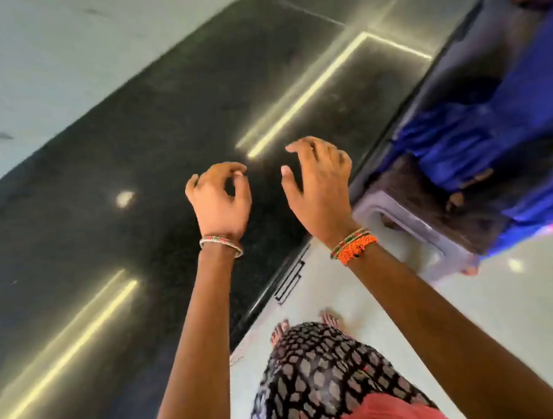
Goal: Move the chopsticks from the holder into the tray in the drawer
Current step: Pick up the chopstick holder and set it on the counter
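Observation:
My left hand [220, 202] and my right hand [319, 186] hover side by side over a black polished countertop [110, 215]. Both hold nothing, with fingers curled and apart. No chopsticks, holder, drawer tray or open drawer shows in this view. The picture is blurred by motion.
A dark drawer handle [289, 282] sits on the counter's front below its edge. At the right another person in blue clothing [507, 131] sits on a grey plastic stool [412, 231]. A pale tiled floor [509, 323] lies under my feet [279, 329]. A light wall [42, 62] runs behind the counter.

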The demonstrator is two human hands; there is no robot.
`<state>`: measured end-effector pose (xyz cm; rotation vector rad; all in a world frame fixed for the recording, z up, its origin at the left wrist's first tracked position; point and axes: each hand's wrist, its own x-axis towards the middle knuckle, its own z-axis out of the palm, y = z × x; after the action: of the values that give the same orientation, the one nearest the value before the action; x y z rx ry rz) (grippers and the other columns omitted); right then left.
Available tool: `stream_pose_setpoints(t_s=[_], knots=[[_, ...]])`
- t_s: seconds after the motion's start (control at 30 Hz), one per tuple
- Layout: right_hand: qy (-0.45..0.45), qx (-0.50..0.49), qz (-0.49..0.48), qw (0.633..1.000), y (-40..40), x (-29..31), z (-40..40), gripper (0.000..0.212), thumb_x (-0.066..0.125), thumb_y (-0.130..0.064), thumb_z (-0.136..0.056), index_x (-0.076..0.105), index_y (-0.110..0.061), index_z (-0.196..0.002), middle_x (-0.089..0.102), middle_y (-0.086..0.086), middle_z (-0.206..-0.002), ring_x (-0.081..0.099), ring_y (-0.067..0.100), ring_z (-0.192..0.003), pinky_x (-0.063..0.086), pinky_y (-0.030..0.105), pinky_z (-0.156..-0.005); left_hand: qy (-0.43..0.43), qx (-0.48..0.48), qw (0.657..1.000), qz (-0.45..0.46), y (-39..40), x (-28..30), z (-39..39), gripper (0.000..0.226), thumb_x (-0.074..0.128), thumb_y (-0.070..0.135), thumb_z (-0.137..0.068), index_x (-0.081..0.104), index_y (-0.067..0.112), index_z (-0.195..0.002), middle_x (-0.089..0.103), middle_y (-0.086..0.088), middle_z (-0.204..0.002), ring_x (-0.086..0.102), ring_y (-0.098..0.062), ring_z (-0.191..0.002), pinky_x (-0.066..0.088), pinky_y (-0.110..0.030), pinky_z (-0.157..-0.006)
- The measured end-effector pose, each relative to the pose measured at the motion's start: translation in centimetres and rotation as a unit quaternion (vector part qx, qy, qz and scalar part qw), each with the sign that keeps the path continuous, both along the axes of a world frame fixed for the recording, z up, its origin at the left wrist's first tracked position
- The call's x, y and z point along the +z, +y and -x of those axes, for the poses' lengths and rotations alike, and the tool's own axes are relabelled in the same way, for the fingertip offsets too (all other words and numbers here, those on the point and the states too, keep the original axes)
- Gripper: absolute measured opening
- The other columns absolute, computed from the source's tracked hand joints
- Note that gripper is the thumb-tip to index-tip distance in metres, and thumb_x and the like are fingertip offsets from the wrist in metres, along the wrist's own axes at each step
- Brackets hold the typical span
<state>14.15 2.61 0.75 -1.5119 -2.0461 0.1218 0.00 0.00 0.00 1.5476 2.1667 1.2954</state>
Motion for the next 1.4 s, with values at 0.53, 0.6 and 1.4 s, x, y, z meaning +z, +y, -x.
stream_pose_setpoints(t_s=[0.53, 0.6, 1.4], knots=[[0.016, -0.502, 0.077, 0.861, -19.0, -5.4, -36.3, 0.041, 0.035, -0.030, -0.091, 0.059, -0.009, -0.117, 0.061, 0.010, -0.117, 0.059, 0.032, -0.105, 0.044, 0.041, -0.088, -0.075, -0.613, 0.778, 0.115, -3.6, -2.6, -41.8, 0.059, 0.026, 0.047, -0.086, 0.070, 0.009, -0.078, 0.074, -0.015, -0.076, 0.068, -0.028, -0.074, 0.054, -0.041, -0.075], [0.050, -0.548, 0.078, 0.831, -23.0, -5.5, -40.3, 0.042, 0.031, -0.031, -0.093, 0.058, -0.011, -0.118, 0.062, 0.009, -0.117, 0.059, 0.030, -0.105, 0.044, 0.042, -0.090, -0.099, -0.650, 0.740, 0.141, -6.4, -3.6, -47.3, 0.057, 0.028, 0.049, -0.085, 0.070, 0.012, -0.075, 0.072, -0.011, -0.070, 0.067, -0.028, -0.068, 0.055, -0.040, -0.073], [0.058, -0.823, 0.003, 0.565, -48.2, -4.9, -84.9, 0.059, 0.029, -0.030, -0.099, 0.019, -0.002, -0.151, 0.021, 0.014, -0.159, 0.012, 0.026, -0.150, -0.001, 0.038, -0.121, -0.050, -0.842, 0.523, 0.123, -29.7, -5.7, -101.8, 0.039, 0.037, 0.032, -0.087, 0.062, 0.010, -0.109, 0.066, -0.005, -0.113, 0.059, -0.013, -0.099, 0.046, -0.021, -0.078]])
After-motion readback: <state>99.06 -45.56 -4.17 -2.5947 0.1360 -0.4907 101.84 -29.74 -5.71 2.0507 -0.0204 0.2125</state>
